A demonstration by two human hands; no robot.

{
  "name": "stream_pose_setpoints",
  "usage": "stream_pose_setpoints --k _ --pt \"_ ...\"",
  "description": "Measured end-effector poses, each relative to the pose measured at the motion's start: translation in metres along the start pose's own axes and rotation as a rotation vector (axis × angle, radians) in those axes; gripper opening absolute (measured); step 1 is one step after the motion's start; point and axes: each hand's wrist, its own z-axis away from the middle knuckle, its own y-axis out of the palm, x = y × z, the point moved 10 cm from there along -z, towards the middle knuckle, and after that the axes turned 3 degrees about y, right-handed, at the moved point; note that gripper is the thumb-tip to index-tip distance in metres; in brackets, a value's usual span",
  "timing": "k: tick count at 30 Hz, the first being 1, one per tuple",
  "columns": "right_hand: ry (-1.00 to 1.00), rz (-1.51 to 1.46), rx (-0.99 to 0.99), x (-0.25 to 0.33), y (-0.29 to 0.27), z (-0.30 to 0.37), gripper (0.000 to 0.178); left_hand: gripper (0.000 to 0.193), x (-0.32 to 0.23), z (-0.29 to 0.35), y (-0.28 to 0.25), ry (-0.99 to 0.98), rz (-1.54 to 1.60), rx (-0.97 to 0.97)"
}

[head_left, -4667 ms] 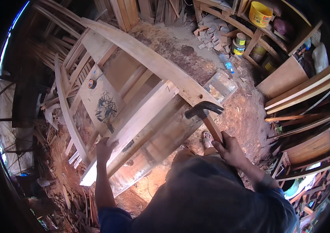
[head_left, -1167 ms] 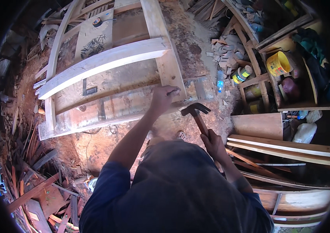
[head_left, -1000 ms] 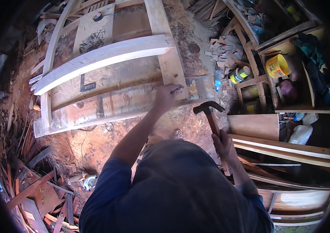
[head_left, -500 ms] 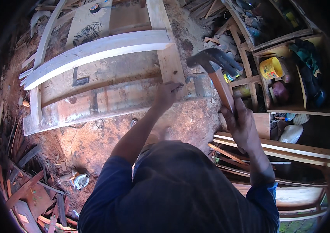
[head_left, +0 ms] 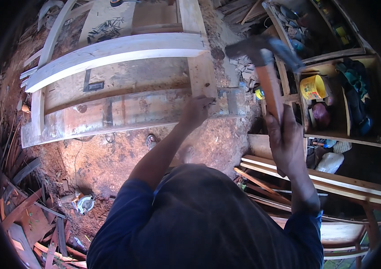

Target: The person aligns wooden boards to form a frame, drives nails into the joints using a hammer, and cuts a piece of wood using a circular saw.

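My right hand (head_left: 285, 145) is closed round the wooden handle of a claw hammer (head_left: 269, 85), raised at the right with its dark metal head blurred. My left hand (head_left: 195, 112) rests at the near end of a pale upright timber (head_left: 200, 74). Its fingers are pinched on what looks like a small nail (head_left: 212, 101), mostly hidden by the fingertips. Across that timber lies a pale crosspiece (head_left: 118, 48), part of a wooden frame. Beneath the frame's near end is a worn, stained plank (head_left: 132, 106).
Loose nails (head_left: 106, 29) lie on a board at the back. A circular saw (head_left: 84, 204) sits on the earth floor at lower left, near scrap wood (head_left: 33, 219). At right stand shelves with a yellow tub (head_left: 313, 87), above stacked lumber (head_left: 325, 179).
The hammer has swung a little to the right and its handle is more upright. My left hand stays at the timber's end. The whole view has shifted slightly.
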Motion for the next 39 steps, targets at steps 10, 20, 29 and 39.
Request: stream_pose_setpoints --k 10,20,29,39 --pt "-0.076 0.131 0.046 -0.038 0.016 0.003 0.020 0.019 0.010 -0.006 0.020 0.006 -0.004 0.137" --pt "-0.083 -0.187 -0.271 0.011 -0.050 0.028 0.026 0.033 0.017 -0.121 -0.049 0.002 -0.350 -0.115" --pt "-0.065 0.135 0.044 -0.033 0.016 0.006 0.022 0.028 0.032 -0.067 0.021 0.269 -0.449 0.138" --pt "-0.030 -0.020 0.021 -0.050 0.046 0.018 0.023 0.028 0.025 -0.081 0.025 0.275 -0.380 0.186"
